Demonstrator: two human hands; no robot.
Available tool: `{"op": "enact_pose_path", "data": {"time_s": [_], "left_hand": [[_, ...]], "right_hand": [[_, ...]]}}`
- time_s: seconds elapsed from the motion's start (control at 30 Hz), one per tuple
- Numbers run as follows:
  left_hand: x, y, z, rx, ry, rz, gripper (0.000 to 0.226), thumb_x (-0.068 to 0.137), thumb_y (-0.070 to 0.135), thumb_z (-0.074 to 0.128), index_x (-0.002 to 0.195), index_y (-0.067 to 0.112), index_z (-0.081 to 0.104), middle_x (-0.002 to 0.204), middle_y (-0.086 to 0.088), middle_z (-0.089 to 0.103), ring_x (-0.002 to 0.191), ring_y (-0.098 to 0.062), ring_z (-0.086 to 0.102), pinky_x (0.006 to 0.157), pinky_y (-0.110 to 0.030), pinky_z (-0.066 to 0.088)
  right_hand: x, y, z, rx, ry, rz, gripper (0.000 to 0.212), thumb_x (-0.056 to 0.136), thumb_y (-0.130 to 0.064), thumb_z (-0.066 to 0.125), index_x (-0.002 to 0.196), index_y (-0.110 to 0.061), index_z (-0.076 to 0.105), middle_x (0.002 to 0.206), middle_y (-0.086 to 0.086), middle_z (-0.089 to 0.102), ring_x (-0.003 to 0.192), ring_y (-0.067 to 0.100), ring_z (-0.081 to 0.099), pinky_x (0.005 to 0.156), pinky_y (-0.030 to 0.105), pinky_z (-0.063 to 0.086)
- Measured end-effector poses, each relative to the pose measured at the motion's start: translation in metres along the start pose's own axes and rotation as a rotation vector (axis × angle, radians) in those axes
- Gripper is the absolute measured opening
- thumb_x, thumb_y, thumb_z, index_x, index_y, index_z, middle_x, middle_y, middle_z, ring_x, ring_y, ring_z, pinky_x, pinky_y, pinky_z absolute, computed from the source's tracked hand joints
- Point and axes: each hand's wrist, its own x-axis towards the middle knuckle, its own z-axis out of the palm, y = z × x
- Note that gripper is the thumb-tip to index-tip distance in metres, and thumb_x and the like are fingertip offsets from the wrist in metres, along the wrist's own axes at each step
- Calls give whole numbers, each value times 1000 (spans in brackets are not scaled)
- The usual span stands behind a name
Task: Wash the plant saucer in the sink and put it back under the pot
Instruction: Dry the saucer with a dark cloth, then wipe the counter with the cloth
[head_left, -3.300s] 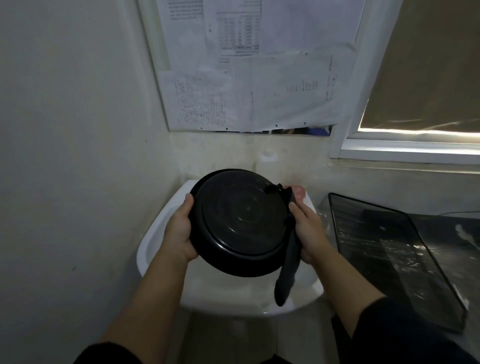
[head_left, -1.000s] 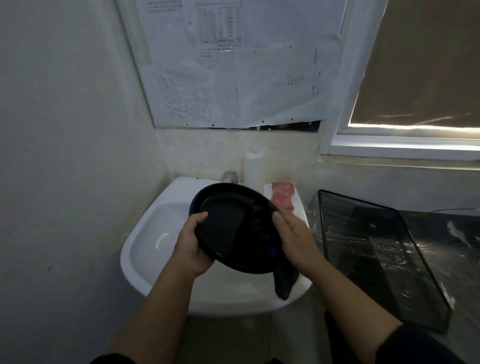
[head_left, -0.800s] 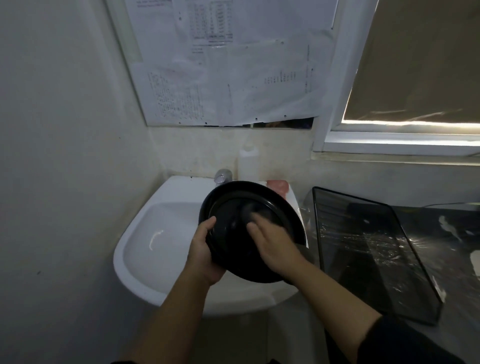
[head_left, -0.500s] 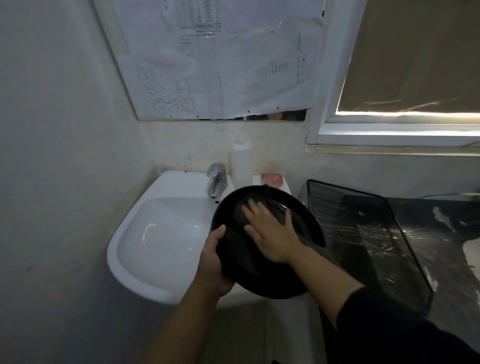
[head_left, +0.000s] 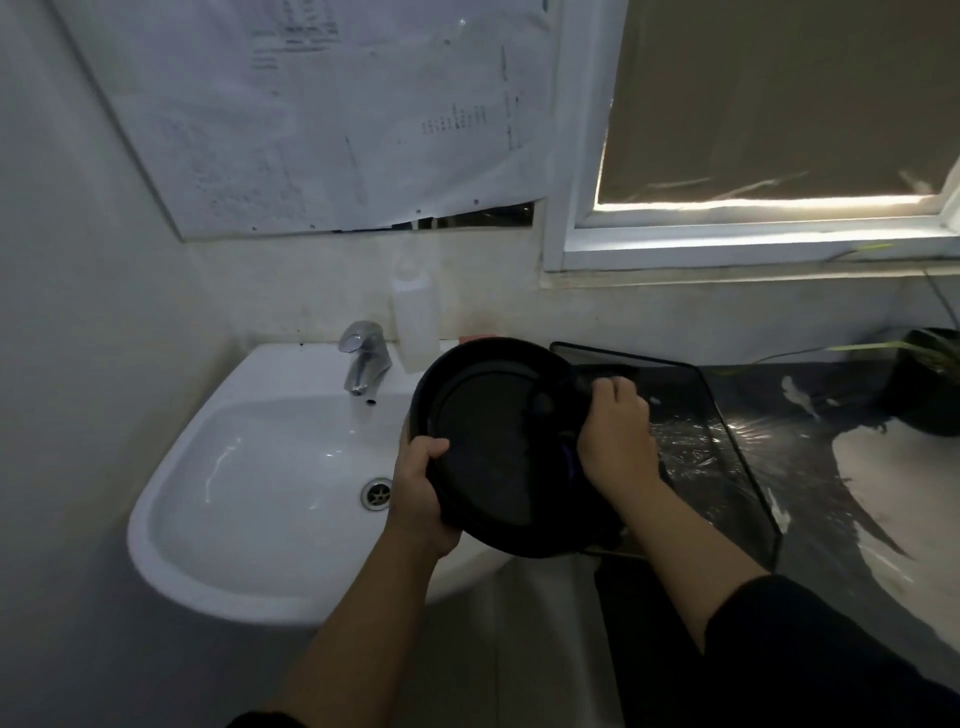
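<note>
The round black plant saucer (head_left: 485, 447) is tilted toward me over the right rim of the white sink (head_left: 249, 488). My left hand (head_left: 423, 493) grips its lower left edge, thumb on the inside. My right hand (head_left: 615, 436) holds a dark cloth (head_left: 582, 387) bunched against the saucer's right rim. A dark plant pot (head_left: 922, 384) with long green leaves stands on the counter at the far right.
A chrome tap (head_left: 363, 364) and a pale plastic bottle (head_left: 415, 322) stand at the back of the sink. A black wire tray (head_left: 717, 457) lies on the plastic-covered counter right of the sink. Papers hang on the wall above; a window is at the upper right.
The saucer and both hands have shifted right, off the basin's middle. My right hand went from lying flat inside the saucer to gripping the cloth at its right rim.
</note>
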Motion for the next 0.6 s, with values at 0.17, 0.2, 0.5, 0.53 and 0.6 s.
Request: {"op": "enact_pose_path", "data": {"time_s": [0.17,0.2,0.5,0.53,0.6], "left_hand": [[16,-10,24,68,-81,130,47,80,8,41,124,25,49,118,-11,57,104,-34,55,69,-43,54],[20,-12,27,64,-85,146,46,84,4,37,121,28,50,116,-9,57,103,-33,55,68,-42,53],[78,-39,66,137,-129,8,35,99,29,37,132,20,47,122,-13,61,109,-32,59,75,-40,54],[87,-43,69,227,-136,16,38,100,36,35,130,18,51,121,-13,62,110,-31,60,77,-39,55],[104,-52,72,428,-73,33,48,99,47,30,124,16,57,116,-12,65,108,-29,61,86,-39,52]], "right_hand": [[11,55,-21,589,88,447,23,92,0,35,111,8,45,106,26,53,100,37,53,67,32,32],[12,66,-25,699,87,531,25,91,0,35,111,6,48,101,21,53,93,33,54,62,30,33],[5,121,-41,1231,-196,763,13,87,-16,59,81,-6,63,56,6,63,43,16,59,42,21,48],[9,122,-41,1165,-200,739,8,86,-10,59,88,-2,63,60,10,64,46,19,60,43,24,51],[18,130,-35,1021,-181,718,14,86,-2,56,99,0,62,72,15,64,57,25,61,51,30,54]]}}
